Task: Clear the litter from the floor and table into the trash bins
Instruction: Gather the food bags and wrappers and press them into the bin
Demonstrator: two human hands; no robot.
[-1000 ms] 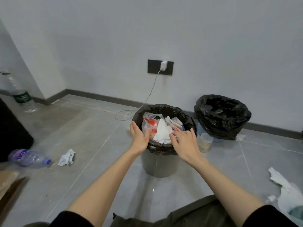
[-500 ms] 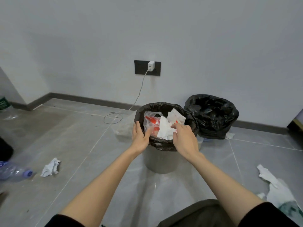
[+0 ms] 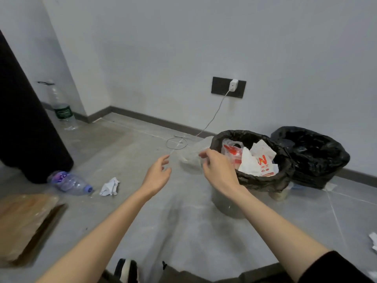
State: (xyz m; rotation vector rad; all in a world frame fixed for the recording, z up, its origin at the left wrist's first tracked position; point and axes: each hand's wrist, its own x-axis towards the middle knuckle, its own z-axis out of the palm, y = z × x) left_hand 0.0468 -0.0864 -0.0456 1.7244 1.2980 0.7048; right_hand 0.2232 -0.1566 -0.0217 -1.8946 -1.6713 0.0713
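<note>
**Risk notes: clear film held beside the near bin**

I read my right hand (image 3: 219, 170) as pinching a piece of clear plastic film (image 3: 190, 157) just left of the near bin (image 3: 265, 180); the fingers are curled on its edge; the film is faint and I cannot tell its full outline. My left hand (image 3: 158, 173) hangs spread with nothing firmly in it; a thin strand of the film seems to run by its fingertips, but I cannot tell whether they touch.

Location of the task's things: the near bin stands right of centre, already heaped with a red-printed bag (image 3: 231, 153) and white paper wrappers (image 3: 257, 162); the far bin (image 3: 312, 156) sits behind it to the right, against the wall.

Hazards, as I judge them:

1. The film is light and limp; released above the heap it may slide off the wrappers and land on the floor (image 3: 183, 221).
2. Pressing it down may tip the wrappers over the rim; the liner looks nearly full; the far bin appears to have more room.
3. The charger cable (image 3: 212, 117) loops on the floor just behind the film; a careless sweep could snag it.

Litter not yet collected: the crushed bottle (image 3: 69, 181) and the crumpled tissue (image 3: 110, 186) at left; the upright bottle (image 3: 62, 108) at far left; white scraps (image 3: 373, 241) at the right edge.
</note>
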